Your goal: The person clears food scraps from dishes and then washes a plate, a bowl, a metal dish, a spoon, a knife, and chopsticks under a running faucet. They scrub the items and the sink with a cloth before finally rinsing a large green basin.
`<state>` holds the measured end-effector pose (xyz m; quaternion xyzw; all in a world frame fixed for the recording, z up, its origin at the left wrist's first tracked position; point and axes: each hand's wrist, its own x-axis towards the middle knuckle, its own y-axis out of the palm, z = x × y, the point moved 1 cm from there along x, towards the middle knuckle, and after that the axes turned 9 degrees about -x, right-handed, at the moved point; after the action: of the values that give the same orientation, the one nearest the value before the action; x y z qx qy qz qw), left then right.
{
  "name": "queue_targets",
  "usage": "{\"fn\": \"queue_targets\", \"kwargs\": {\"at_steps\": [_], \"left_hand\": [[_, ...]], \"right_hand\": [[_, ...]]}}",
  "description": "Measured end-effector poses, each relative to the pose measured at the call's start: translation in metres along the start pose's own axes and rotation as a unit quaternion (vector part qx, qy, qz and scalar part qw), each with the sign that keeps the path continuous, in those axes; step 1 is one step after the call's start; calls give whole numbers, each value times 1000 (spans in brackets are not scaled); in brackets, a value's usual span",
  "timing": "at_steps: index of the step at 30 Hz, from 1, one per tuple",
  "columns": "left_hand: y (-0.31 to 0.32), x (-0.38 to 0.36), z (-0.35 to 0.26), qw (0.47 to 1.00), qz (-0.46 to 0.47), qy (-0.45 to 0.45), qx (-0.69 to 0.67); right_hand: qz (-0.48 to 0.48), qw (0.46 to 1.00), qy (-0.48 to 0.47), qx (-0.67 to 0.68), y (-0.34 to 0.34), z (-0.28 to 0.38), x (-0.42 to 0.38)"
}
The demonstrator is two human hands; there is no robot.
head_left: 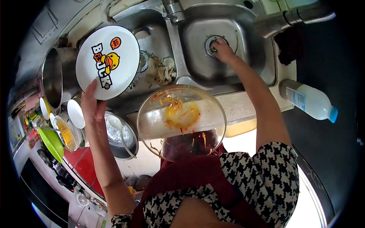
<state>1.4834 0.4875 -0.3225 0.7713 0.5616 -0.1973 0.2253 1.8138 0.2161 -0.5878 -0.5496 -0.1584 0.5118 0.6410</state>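
Note:
My left hand (92,105) grips the lower edge of a white plate (85,64) with a dark rim, a yellow duck print and lettering. The plate is tilted, its face towards me, over the left sink basin. My right hand (224,52) reaches down into the right basin (194,62), fingers bent together at the round drain strainer (208,45). Small greenish scraps show by the fingertips; what they pinch is hard to make out. Between my arms, a clear glass bowl (142,123) with orange oily residue and food shreds stands at the counter's front edge.
Vegetable scraps (162,70) lie in the left basin. The faucet (173,11) rises behind the divider. A large steel pot (52,78), small white bowls (76,113) and a pan with a white spoon (121,131) crowd the left. A blue-capped bottle (313,102) is at right.

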Motion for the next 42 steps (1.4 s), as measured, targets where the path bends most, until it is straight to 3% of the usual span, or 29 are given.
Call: {"fn": "queue_targets", "kwargs": {"at_steps": [6, 9, 12, 15, 18, 24, 42], "left_hand": [[2, -4, -1, 1000, 2, -1, 7], [0, -2, 0, 1000, 1, 4, -11], [1, -5, -2, 1000, -13, 2, -8], [4, -6, -2, 1000, -7, 2, -14], [8, -8, -5, 1000, -8, 4, -11], [10, -6, -2, 1000, -10, 8, -5], [8, -8, -2, 1000, -17, 21, -8]], "right_hand": [[-55, 984, -152, -80, 0, -15, -14], [-1, 988, -152, -30, -18, -19, -27], [29, 996, -62, 64, -31, -23, -26], [-32, 997, -71, -15, -38, -10, -20], [-27, 989, -88, -116, -34, 13, -18], [29, 979, -71, -188, -19, 11, -20], [-18, 983, -138, -120, -4, -15, -14]]}}
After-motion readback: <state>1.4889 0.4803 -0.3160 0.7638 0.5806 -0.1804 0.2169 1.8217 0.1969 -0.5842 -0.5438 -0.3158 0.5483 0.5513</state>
